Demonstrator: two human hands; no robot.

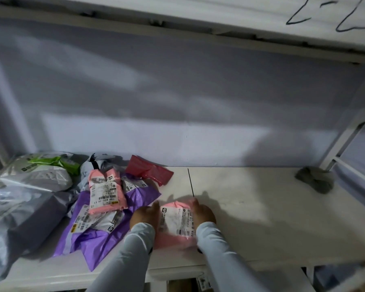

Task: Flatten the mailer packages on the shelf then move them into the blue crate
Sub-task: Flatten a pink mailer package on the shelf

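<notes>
We can't see the blue crate; label text is blurred. Pink mailer (177, 224) lies flat on the shelf (261, 207), long axis 12–6. Left hand (144, 216) and right hand (204, 213) press its sides, fingers straight, together.

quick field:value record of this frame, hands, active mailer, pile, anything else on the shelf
left hand: flat on left edge of pink mailer
right hand: flat on its right edge
pink mailer: label up, on shelf
pile: second pink mailer atop purple mailer; red mailer behind; grey bags left
grey cloth: right rear corner
blue crate: not in view
</notes>
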